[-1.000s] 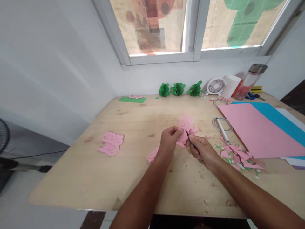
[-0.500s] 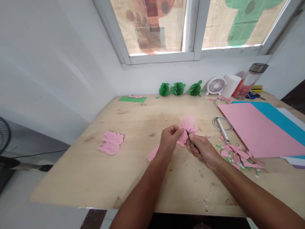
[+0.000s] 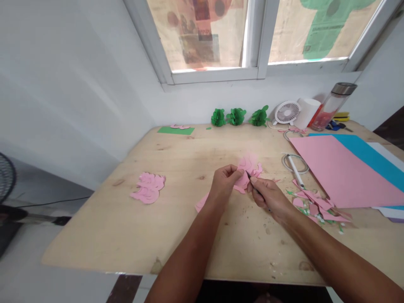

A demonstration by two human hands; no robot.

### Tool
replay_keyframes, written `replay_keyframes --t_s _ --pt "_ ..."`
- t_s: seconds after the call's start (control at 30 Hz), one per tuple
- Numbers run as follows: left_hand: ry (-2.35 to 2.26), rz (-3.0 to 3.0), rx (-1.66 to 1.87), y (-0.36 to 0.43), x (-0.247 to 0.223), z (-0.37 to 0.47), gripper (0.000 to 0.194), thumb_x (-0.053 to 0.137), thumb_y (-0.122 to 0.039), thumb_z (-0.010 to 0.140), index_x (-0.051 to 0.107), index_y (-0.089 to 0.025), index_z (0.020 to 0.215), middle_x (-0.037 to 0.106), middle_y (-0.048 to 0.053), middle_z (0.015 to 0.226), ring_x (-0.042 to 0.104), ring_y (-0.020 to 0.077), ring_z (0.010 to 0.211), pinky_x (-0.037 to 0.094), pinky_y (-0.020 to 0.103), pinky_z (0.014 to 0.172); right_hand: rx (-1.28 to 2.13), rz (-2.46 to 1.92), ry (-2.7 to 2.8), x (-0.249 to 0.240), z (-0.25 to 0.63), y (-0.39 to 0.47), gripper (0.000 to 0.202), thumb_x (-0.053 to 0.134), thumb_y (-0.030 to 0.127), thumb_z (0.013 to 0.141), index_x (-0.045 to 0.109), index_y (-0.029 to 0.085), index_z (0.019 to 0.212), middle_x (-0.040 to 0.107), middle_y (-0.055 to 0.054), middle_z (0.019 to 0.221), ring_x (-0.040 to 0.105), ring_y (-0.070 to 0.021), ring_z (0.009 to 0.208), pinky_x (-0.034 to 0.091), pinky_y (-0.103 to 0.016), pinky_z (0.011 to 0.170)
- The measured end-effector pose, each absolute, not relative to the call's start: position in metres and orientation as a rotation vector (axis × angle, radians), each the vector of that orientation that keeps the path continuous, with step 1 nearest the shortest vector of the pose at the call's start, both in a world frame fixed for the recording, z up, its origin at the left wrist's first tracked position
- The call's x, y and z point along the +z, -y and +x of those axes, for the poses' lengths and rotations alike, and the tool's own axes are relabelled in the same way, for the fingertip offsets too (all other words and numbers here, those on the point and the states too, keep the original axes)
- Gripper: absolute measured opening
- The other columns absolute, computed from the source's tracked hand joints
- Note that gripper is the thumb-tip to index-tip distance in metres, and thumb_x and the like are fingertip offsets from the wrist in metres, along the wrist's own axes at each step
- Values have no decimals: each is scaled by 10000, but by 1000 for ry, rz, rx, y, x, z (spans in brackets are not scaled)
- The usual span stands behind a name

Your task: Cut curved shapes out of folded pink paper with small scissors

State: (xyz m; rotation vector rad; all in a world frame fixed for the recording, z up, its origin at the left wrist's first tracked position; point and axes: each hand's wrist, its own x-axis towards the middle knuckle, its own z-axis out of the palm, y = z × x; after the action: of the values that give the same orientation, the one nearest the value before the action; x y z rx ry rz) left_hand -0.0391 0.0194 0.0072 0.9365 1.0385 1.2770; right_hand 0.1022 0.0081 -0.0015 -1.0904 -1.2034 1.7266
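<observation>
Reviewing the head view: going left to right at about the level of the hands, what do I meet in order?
Dark fan → stack of pink cut-outs → left hand → held pink paper → right hand → white pen → large pink sheet.

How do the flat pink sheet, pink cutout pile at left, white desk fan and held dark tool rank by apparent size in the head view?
1. Flat pink sheet
2. Pink cutout pile
3. White desk fan
4. Dark tool, judging by its visible part; the right hand covers some of it.
</observation>
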Motion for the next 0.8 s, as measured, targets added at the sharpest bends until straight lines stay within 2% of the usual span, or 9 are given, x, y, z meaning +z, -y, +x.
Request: replay_keyframes --t_s 0.37,0.57,0.8 --pt "-1025 923 1275 -21 5 -40 219 678 -312 617 549 -141 568 538 2 547 500 114 535 404 240 547 1661 -1122 1227 -1 101 -9 363 534 495 766 545 162 624 281 90 352 169 -54 340 92 -220 366" --pt "-1031 826 1332 -22 3 -36 226 697 -322 598 573 -134 601 559 7 582 496 104 543 405 230 548 1710 -1091 1175 -1 100 -8 376 541 522 749 551 152 684 291 90 412 186 -51 351 97 -215 366" --pt "-961 683 1385 -20 6 -31 208 708 -276 603 575 -116 601 544 -4 574 484 75 543 400 194 549 1748 -1030 1128 0 103 -8 378 535 513 765 526 153 650 301 86 425 182 -44 356 77 -213 365"
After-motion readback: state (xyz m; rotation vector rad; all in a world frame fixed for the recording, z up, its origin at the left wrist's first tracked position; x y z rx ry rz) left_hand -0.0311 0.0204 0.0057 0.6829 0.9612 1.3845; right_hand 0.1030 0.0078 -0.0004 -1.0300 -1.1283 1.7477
